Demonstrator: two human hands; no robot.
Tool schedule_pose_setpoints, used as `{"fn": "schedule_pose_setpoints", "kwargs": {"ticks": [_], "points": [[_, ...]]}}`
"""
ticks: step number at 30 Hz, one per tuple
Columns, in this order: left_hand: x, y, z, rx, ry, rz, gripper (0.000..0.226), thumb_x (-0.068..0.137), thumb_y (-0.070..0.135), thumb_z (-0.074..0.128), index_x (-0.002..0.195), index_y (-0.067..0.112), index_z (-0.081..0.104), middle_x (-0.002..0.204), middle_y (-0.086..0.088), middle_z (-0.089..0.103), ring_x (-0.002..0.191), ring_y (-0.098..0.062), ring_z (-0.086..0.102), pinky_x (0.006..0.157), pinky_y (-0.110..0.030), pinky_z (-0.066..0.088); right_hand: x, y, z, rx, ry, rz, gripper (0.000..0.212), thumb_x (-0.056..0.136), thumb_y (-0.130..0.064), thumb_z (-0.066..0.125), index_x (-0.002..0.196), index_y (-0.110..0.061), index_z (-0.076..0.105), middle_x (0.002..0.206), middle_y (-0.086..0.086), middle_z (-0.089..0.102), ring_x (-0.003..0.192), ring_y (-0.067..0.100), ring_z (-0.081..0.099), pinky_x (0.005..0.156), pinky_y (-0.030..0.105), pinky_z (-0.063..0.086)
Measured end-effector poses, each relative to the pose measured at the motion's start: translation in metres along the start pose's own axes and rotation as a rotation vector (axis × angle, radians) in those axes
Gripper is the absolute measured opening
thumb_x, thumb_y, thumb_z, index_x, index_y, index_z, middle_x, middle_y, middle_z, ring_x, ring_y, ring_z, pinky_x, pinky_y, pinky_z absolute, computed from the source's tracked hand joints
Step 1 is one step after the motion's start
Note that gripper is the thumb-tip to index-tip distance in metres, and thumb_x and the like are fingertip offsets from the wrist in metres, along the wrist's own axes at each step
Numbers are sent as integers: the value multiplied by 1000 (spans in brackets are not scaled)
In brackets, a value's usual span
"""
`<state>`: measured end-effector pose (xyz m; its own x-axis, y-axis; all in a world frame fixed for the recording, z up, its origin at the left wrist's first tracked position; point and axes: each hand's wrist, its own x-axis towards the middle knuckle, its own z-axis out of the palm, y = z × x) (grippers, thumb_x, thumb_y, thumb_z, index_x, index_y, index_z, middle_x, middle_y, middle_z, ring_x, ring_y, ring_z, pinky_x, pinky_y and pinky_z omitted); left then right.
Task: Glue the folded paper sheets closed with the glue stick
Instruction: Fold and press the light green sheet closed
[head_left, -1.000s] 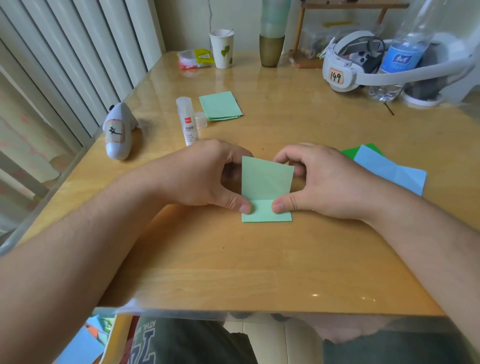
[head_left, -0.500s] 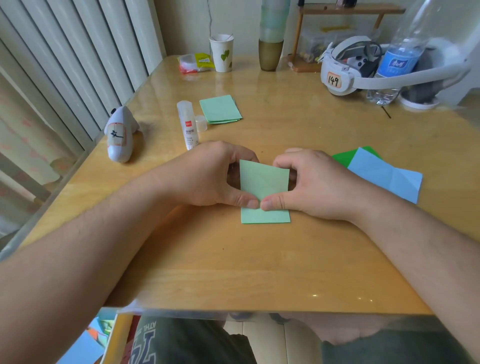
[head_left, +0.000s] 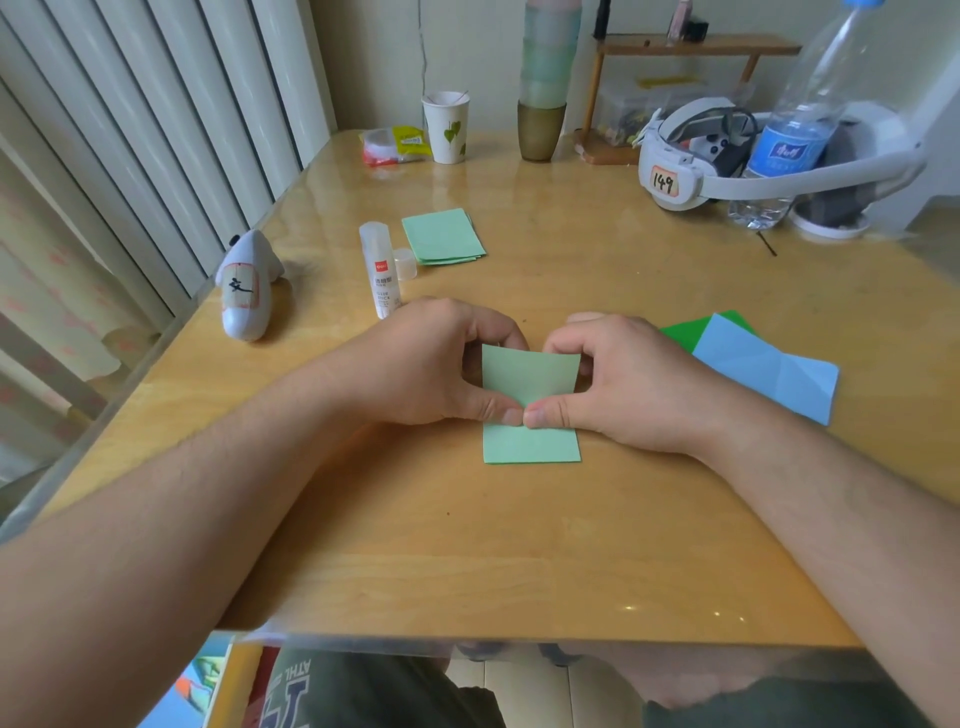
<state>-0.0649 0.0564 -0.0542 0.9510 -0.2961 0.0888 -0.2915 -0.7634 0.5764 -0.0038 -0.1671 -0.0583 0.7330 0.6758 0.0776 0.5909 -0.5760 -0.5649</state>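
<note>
Left hand (head_left: 436, 364) and right hand (head_left: 618, 379) both pinch the folded light-green sheet (head_left: 530, 405) at frame centre, thumb tips meeting on the flap; fingers curled behind, hidden. Glue stick (head_left: 379, 275) stands uncapped upper left, cap (head_left: 405, 264) beside it, green stack (head_left: 442, 236) just beyond.

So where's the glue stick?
In the head view the glue stick stands upright on the table, just beyond the left hand, with its cap beside it.
</note>
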Motion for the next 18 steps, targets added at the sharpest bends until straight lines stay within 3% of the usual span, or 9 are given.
{"fn": "schedule_pose_setpoints", "kwargs": {"ticks": [6, 12, 18], "points": [[-2, -6, 0, 4, -4, -7, 30, 75, 45, 92, 98, 39, 73, 83, 8, 69, 71, -8, 58, 68, -31, 53, -1, 2, -1, -11, 15, -12, 33, 67, -53, 90, 77, -33, 66, 82, -7, 53, 74, 13, 52, 72, 41, 49], [-5, -10, -8, 29, 9, -21, 29, 75, 41, 93, 94, 40, 71, 68, 15, 47, 65, -7, 47, 58, -19, 38, -4, 6, -6, -13, 29, -3, 32, 70, -47, 90, 77, -27, 68, 78, -9, 48, 71, 11, 47, 69, 36, 45], [1, -8, -3, 52, 22, -9, 28, 76, 44, 91, 98, 38, 73, 71, 16, 58, 66, -6, 52, 60, -21, 42, -2, 2, -3, -16, 24, -10, 30, 72, -46, 90, 71, -33, 63, 78, -8, 50, 69, 8, 47, 66, 33, 41]]}}
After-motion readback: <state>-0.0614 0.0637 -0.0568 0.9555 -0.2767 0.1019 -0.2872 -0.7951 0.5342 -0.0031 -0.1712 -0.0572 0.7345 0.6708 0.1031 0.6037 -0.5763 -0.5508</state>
